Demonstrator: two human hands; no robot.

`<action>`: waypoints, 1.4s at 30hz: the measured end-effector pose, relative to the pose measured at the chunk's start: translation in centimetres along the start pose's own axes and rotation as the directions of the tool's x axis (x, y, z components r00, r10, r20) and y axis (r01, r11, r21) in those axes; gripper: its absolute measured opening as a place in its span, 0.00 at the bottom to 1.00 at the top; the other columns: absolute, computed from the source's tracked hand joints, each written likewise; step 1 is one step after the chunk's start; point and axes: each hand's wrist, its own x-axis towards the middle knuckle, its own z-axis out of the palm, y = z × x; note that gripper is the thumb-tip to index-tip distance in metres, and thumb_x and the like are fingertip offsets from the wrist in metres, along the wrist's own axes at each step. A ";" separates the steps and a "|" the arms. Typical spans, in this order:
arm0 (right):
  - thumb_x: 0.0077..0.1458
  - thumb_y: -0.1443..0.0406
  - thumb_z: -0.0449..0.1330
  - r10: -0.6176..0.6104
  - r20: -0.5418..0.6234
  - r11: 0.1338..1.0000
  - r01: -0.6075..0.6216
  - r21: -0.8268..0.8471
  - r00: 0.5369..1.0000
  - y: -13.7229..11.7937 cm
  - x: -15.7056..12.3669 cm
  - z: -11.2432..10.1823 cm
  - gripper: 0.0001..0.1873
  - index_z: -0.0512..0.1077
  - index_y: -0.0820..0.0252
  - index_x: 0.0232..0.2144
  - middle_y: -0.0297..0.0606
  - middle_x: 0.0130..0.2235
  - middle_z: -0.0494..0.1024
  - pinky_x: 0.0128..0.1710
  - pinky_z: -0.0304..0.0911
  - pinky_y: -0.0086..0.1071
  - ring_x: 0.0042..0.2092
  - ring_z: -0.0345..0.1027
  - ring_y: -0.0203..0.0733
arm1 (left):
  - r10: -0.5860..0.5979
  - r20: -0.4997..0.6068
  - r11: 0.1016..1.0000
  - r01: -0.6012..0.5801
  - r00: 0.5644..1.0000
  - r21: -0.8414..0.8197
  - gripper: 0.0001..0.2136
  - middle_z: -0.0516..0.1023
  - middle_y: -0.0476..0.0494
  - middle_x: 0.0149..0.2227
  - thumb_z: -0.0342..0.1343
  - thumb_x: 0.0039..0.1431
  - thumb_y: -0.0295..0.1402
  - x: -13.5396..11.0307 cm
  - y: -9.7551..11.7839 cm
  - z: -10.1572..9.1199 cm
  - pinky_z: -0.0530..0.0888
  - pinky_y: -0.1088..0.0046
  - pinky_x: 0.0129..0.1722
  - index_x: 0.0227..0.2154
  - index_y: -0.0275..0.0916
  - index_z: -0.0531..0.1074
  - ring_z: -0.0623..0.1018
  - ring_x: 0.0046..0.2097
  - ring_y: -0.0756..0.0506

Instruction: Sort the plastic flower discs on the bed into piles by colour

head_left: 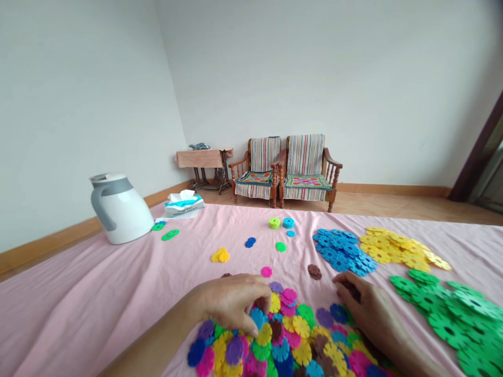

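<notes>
A mixed pile of flower-shaped plastic discs (302, 354) in many colours lies before me on the pink cloth. My left hand (236, 303) reaches over the pile's left side, thumb and fingers apart above a blue disc (257, 317) and a yellow disc (264, 334). No disc shows in its grip. At the pile's right edge is my right hand (359, 301), its fingers loosely bent with a gap from the thumb, and nothing visible between them. Close by lie dark blue discs (338, 312) and brown discs (314, 272).
Sorted heaps of blue discs (341, 251), yellow discs (401, 247) and green discs (451, 309) lie to the right. Small stacks, one lime (274, 223), stand farther off. A white jug (128, 212) and tissue box (184, 205) are at left. Two armchairs (306, 157) stand beyond.
</notes>
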 end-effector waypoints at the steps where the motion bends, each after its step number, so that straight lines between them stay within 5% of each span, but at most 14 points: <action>1: 0.55 0.57 0.48 0.000 -0.003 1.000 0.000 0.000 1.000 0.0 0.0 0.0 0.12 0.69 0.54 0.30 0.33 0.29 0.78 0.30 0.60 0.28 0.31 0.70 0.41 | -0.009 -0.014 1.000 0.009 1.000 0.009 0.13 0.69 0.51 0.32 0.63 0.43 0.27 0.2 0.0 0.0 0.64 0.77 0.31 0.33 0.40 0.69 0.69 0.34 0.49; 6: 0.55 0.56 0.48 -0.015 -0.013 1.000 0.015 -0.001 1.000 0.0 0.0 0.0 0.12 0.69 0.53 0.30 0.33 0.29 0.78 0.29 0.61 0.29 0.31 0.71 0.42 | -0.007 -0.032 1.000 0.007 0.999 -0.007 0.09 0.68 0.53 0.27 0.61 0.44 0.23 0.7 -0.4 0.3 0.63 0.78 0.30 0.27 0.39 0.69 0.69 0.31 0.50; 15: 0.55 0.56 0.49 -0.040 -0.025 0.999 0.040 -0.007 0.999 0.2 0.2 0.1 0.13 0.70 0.54 0.30 0.34 0.29 0.79 0.28 0.61 0.28 0.30 0.71 0.42 | 0.053 0.023 0.989 -0.049 0.998 -0.142 0.13 0.66 0.55 0.24 0.64 0.40 0.28 0.5 -0.4 0.1 0.65 0.76 0.30 0.31 0.40 0.69 0.69 0.28 0.49; 24: 0.56 0.57 0.49 -0.029 -0.014 1.000 0.029 -0.002 0.999 0.1 0.1 0.0 0.12 0.69 0.55 0.31 0.33 0.28 0.78 0.29 0.60 0.29 0.30 0.70 0.40 | 0.045 0.070 0.996 -0.040 0.997 -0.080 0.12 0.64 0.55 0.24 0.64 0.41 0.27 0.6 -0.2 0.2 0.62 0.78 0.27 0.27 0.40 0.66 0.67 0.28 0.50; 30: 0.54 0.57 0.50 -0.011 0.010 1.000 0.011 -0.025 1.000 -0.6 0.0 -0.6 0.12 0.69 0.56 0.31 0.34 0.26 0.77 0.27 0.59 0.29 0.28 0.69 0.40 | 0.058 0.062 0.993 -0.051 0.996 -0.103 0.15 0.66 0.56 0.25 0.65 0.41 0.28 0.4 -0.2 0.2 0.63 0.77 0.30 0.33 0.41 0.68 0.68 0.28 0.50; 42: 0.54 0.58 0.49 -0.015 -0.005 1.000 0.015 -0.014 1.000 -0.4 0.1 -0.4 0.12 0.70 0.55 0.30 0.35 0.28 0.78 0.28 0.60 0.30 0.29 0.70 0.41 | 0.081 0.060 0.992 -0.075 0.995 -0.101 0.13 0.63 0.55 0.26 0.64 0.42 0.26 0.7 -0.8 0.6 0.60 0.79 0.27 0.25 0.39 0.63 0.65 0.29 0.52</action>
